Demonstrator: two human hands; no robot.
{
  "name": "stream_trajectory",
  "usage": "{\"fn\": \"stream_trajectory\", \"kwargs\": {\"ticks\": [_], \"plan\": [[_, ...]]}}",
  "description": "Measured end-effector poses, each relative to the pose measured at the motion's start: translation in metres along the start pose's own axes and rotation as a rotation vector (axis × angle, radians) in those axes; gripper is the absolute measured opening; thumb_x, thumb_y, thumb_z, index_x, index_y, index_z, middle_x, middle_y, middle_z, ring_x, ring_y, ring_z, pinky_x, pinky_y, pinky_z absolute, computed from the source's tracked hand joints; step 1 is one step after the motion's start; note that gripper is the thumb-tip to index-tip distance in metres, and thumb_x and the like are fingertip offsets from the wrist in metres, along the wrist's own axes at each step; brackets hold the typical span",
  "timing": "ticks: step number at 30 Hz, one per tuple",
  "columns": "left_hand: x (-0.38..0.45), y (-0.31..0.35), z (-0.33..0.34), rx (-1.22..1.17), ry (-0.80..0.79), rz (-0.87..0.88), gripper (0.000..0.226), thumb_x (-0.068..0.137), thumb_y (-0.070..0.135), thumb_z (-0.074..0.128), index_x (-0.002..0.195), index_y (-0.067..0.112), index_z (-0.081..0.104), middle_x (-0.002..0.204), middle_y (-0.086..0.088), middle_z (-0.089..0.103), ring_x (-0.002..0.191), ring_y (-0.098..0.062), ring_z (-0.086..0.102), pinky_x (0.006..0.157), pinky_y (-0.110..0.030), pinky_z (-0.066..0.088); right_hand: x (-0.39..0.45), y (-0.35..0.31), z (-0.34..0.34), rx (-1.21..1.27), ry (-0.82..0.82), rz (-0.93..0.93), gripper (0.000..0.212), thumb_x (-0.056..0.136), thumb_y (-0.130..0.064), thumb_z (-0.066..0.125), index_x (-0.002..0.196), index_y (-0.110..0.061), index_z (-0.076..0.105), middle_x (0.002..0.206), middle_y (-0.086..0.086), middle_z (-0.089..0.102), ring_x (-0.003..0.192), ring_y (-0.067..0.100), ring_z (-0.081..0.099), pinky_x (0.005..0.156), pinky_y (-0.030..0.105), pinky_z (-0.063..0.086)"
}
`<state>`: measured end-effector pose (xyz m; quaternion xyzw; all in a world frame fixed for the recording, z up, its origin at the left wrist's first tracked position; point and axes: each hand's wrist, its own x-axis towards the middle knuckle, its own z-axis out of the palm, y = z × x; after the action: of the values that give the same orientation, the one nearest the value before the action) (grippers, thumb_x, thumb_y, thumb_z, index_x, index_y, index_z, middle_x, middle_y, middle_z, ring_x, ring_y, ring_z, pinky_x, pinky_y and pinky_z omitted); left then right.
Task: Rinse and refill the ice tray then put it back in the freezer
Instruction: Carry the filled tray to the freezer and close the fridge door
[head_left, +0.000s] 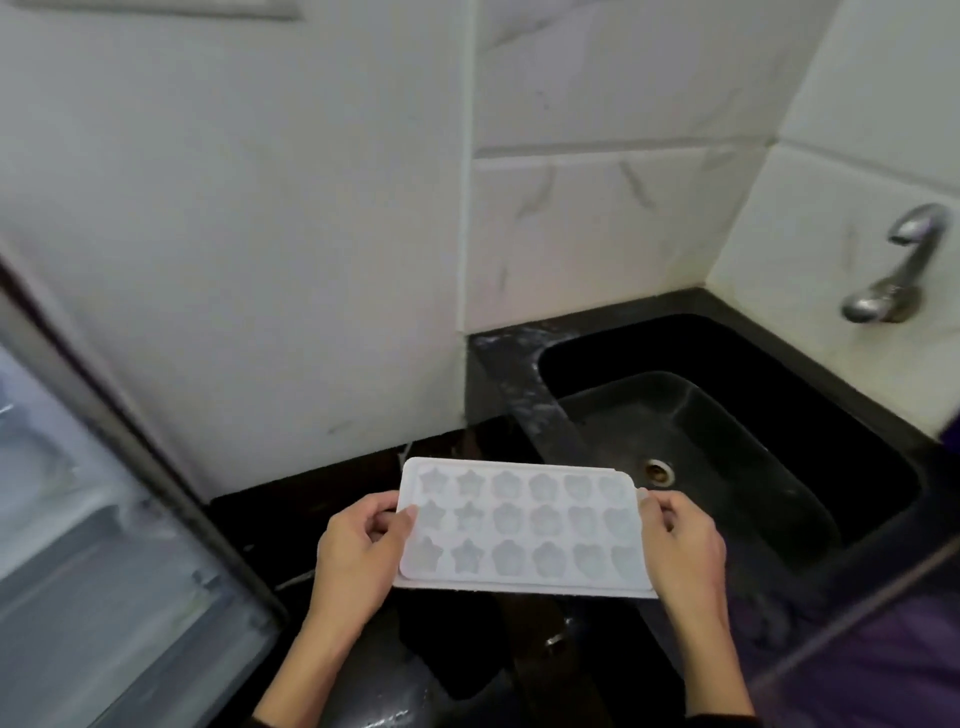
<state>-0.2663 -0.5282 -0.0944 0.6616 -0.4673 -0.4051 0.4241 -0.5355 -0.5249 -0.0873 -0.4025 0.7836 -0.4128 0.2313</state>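
Ice tray (524, 530) held level above dark counter (311, 499), left of black sink (727, 441). Left hand (358, 545) grips left short edge, right hand (680, 545) grips right short edge. Open freezer (104, 545) far left; tap (898, 265) on right wall, well apart.

Matt white plastic ice tray (524, 530), glossy black stone sink (727, 415), shiny metal tap (898, 270)

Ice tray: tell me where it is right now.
In the head view the ice tray sits low and centre, held level by the left hand and right hand at its short ends, just left of the black sink.
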Motion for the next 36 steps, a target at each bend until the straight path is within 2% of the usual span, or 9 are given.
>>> {"fn": "stream_trajectory", "kwargs": {"ticks": [7,9,12,17,21,26,28,31,36], "plan": [[-0.037,-0.026,-0.059,-0.093,0.287,-0.091,0.012,0.089,0.018,0.064,0.092,0.028,0.069,0.078,-0.004,0.074,0.076,-0.019,0.070,0.073,-0.043,0.057,-0.013,-0.053,0.050,-0.017,-0.274,-0.208,0.012,0.096,-0.026,0.050,0.091,-0.023,0.061,0.078,-0.009,0.060,0.074,0.003,0.052,0.066,0.030,0.041],[-0.051,-0.033,-0.073,-0.116,0.378,-0.130,0.011,0.089,0.019,0.064,0.095,0.026,0.070,0.078,-0.002,0.074,0.076,-0.018,0.070,0.074,-0.042,0.057,-0.019,-0.066,0.067,-0.032,-0.354,-0.273,0.013,0.096,-0.026,0.050,0.092,-0.022,0.062,0.076,-0.009,0.059,0.073,0.003,0.052,0.064,0.030,0.040],[-0.075,-0.042,-0.092,-0.143,0.516,-0.182,0.012,0.088,0.020,0.065,0.099,0.021,0.070,0.080,0.000,0.074,0.080,-0.018,0.070,0.077,-0.041,0.057,-0.030,-0.083,0.092,-0.035,-0.479,-0.362,0.015,0.096,-0.027,0.051,0.092,-0.020,0.063,0.075,-0.008,0.060,0.073,0.006,0.054,0.068,0.033,0.042],[-0.127,-0.059,-0.116,-0.151,0.749,-0.242,0.010,0.086,0.021,0.068,0.093,0.028,0.070,0.080,0.000,0.074,0.079,-0.015,0.070,0.076,-0.036,0.056,-0.063,-0.105,0.132,-0.021,-0.711,-0.491,0.014,0.095,-0.026,0.052,0.092,-0.019,0.064,0.077,-0.006,0.063,0.073,0.009,0.055,0.066,0.030,0.039],[-0.176,-0.073,-0.129,-0.108,0.912,-0.309,0.015,0.088,0.020,0.066,0.102,0.024,0.069,0.080,0.003,0.072,0.075,-0.011,0.068,0.068,-0.025,0.053,-0.103,-0.115,0.156,-0.002,-0.907,-0.600,0.012,0.096,-0.025,0.053,0.089,-0.021,0.062,0.075,-0.006,0.063,0.071,0.003,0.055,0.058,0.018,0.037],[-0.234,-0.087,-0.145,-0.107,1.097,-0.365,0.022,0.088,0.013,0.065,0.088,0.036,0.066,0.071,0.016,0.070,0.064,-0.001,0.064,0.057,-0.012,0.048,-0.162,-0.124,0.184,-0.012,-1.116,-0.721,0.011,0.093,-0.025,0.056,0.090,-0.021,0.065,0.072,-0.005,0.065,0.072,0.008,0.059,0.061,0.025,0.041],[-0.253,-0.093,-0.153,-0.120,1.169,-0.410,0.019,0.088,0.014,0.066,0.093,0.032,0.069,0.071,0.010,0.071,0.069,-0.005,0.066,0.061,-0.015,0.048,-0.188,-0.128,0.195,-0.023,-1.183,-0.763,0.012,0.093,-0.026,0.057,0.092,-0.020,0.067,0.074,-0.007,0.065,0.074,0.008,0.060,0.066,0.028,0.042],[-0.281,-0.104,-0.168,-0.153,1.263,-0.480,0.018,0.087,0.016,0.066,0.104,0.019,0.070,0.082,0.003,0.072,0.078,-0.017,0.069,0.069,-0.025,0.051,-0.228,-0.135,0.211,-0.046,-1.262,-0.816,0.015,0.092,-0.029,0.058,0.095,-0.018,0.068,0.079,-0.010,0.065,0.076,0.003,0.057,0.072,0.028,0.040],[-0.318,-0.122,-0.209,-0.130,1.388,-0.546,0.018,0.087,0.017,0.066,0.104,0.019,0.070,0.083,0.005,0.072,0.078,-0.012,0.068,0.068,-0.024,0.050,-0.304,-0.149,0.244,-0.041,-1.346,-0.880,0.017,0.092,-0.030,0.059,0.095,-0.017,0.068,0.075,-0.014,0.062,0.076,0.013,0.058,0.072,0.029,0.040]]}}
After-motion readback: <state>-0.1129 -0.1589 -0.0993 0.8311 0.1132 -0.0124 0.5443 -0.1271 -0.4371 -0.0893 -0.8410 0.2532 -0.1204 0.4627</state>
